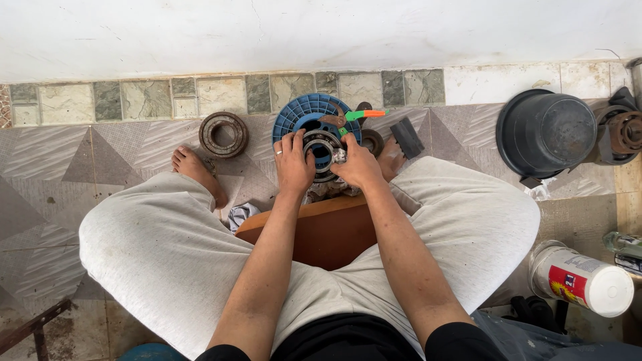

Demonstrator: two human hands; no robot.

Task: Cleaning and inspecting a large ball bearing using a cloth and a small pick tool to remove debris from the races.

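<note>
Both hands meet on a round metal bearing held above a blue plastic spool-like disc on the tiled floor. My left hand, a ring on one finger, grips the bearing's left side. My right hand holds its right side, and a small shiny metal piece sits at its fingertips. Pliers with green and orange handles lie across the disc's far edge. I sit on a low brown wooden stool, knees spread, bare left foot on the floor.
A larger rusty bearing ring lies at the left by the wall. A small dark ring and a dark block sit right of the disc. A black bucket, rusty parts and a white can are at the right.
</note>
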